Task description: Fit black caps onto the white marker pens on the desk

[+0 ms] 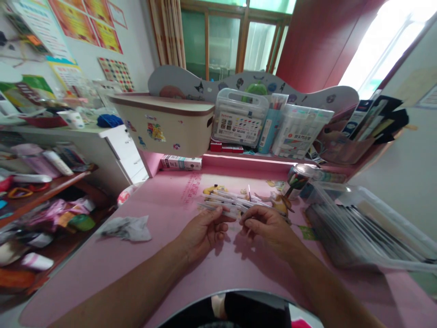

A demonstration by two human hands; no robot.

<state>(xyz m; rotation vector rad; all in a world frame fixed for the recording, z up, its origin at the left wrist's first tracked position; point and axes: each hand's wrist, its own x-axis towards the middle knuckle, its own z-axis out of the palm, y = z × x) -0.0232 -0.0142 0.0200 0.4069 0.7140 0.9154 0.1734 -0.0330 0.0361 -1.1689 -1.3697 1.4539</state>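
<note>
My left hand (208, 230) is closed in front of the pile, its thumb against a slim clear pen (204, 206) that slants across the fingertips. Just to its right, my right hand (268, 226) pinches its thumb and fingers together; whatever lies between them is too small to make out. Beyond both hands, a loose pile of slim white and clear pens (228, 197) rests on the pink desk (191, 282). On the right, a clear plastic box (375, 264) holds several more long, thin pens with dark parts.
A crumpled white tissue (131, 228) lies at the left. A can (300, 175) stands near the clear box. The shelf above the desk bears a cream storage bin (170, 132), marker cases (239, 123) and a pen holder (346, 148). Cluttered shelves (51, 182) stand at far left.
</note>
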